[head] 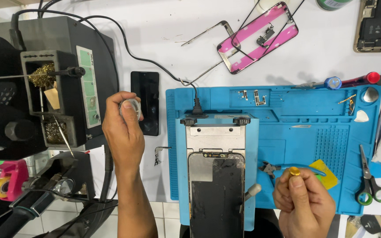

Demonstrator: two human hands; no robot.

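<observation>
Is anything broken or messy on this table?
Yes. The phone screen clamped on the metal plate looks scratched and scuffed. A small loose part lies off the blue mat, on the white table. The left hand holds a small round jar; the right hand holds a gold cap.

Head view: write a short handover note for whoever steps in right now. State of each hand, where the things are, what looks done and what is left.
Left hand: closed around a small round clear jar, held left of the blue mat, beside a dark phone.
Right hand: pinching a small gold cap between fingertips, over the mat's lower right.
Phone screen panel sits clamped in the fixture on the mat; small cutters lie beside it, scissors further right.
Done: cap appears off the jar.
Left: panel looks untouched; nothing visibly applied.
</observation>
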